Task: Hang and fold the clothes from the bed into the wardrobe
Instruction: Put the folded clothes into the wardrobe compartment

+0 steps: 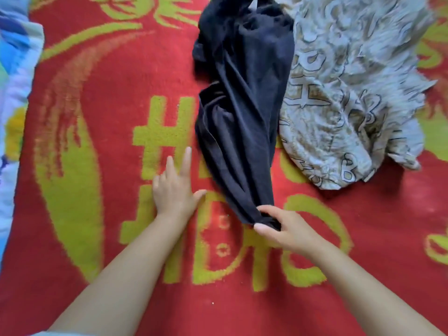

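Observation:
A dark navy garment point(240, 98) lies bunched in a long strip down the middle of the bed, from the top edge toward me. My right hand point(281, 226) pinches its near end between thumb and fingers. My left hand point(175, 187) rests flat on the blanket with fingers spread, just left of the garment and apart from it. A crumpled grey garment point(351, 93) with beige lettering lies to the right of the dark one, touching its edge.
A red blanket point(97, 166) with yellow-green patterns covers the bed. A blue and white patterned cloth point(14, 81) lies along the left edge. The wardrobe is not in view.

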{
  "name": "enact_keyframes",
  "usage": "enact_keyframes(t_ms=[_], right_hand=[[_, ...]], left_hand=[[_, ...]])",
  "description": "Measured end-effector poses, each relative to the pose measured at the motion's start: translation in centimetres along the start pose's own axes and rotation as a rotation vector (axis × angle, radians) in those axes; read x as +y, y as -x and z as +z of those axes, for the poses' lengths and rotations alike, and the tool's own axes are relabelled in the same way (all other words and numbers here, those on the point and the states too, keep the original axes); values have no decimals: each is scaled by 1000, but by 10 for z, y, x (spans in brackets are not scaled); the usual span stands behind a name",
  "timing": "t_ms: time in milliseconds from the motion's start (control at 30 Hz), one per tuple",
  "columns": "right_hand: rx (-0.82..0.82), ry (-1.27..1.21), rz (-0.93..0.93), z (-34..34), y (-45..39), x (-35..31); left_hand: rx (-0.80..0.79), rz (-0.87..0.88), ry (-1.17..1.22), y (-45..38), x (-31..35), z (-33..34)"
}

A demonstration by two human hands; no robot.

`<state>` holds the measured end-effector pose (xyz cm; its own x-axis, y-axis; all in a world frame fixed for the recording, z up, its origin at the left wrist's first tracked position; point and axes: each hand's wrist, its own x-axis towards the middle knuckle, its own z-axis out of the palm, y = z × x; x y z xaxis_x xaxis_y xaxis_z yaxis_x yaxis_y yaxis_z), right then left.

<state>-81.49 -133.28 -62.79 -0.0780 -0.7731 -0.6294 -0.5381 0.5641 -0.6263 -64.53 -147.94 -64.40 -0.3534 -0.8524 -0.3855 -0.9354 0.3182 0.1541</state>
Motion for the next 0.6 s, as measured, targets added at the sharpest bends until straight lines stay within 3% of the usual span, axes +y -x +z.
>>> enact_keyframes(t_ms=[133, 167, 233, 300, 333, 400, 500, 600], right_hand=[[-218, -307, 155, -20, 76, 23], [-274, -338, 232, -32, 97, 28], [-397, -260, 405, -53, 120, 39], [-586, -3, 576, -67, 131, 49], [-684, 123, 635, -69, 140, 53], [-847, 239, 728, -61, 143, 59], [-915, 278, 822, -37, 144, 58], [-882, 416, 736, -22, 141, 49]], left_hand=[[202, 520, -49, 25, 52, 14], [173, 650, -70, 35, 67, 16], [-73, 797, -121, 49, 84, 12], [-521, 697, -149, 68, 91, 6], [-770, 548, -121, 81, 90, 1], [-1113, 227, 36, 98, 80, -3], [-1318, -171, 55, 115, 59, 2], [-1321, -106, -71, 134, 54, 7]])
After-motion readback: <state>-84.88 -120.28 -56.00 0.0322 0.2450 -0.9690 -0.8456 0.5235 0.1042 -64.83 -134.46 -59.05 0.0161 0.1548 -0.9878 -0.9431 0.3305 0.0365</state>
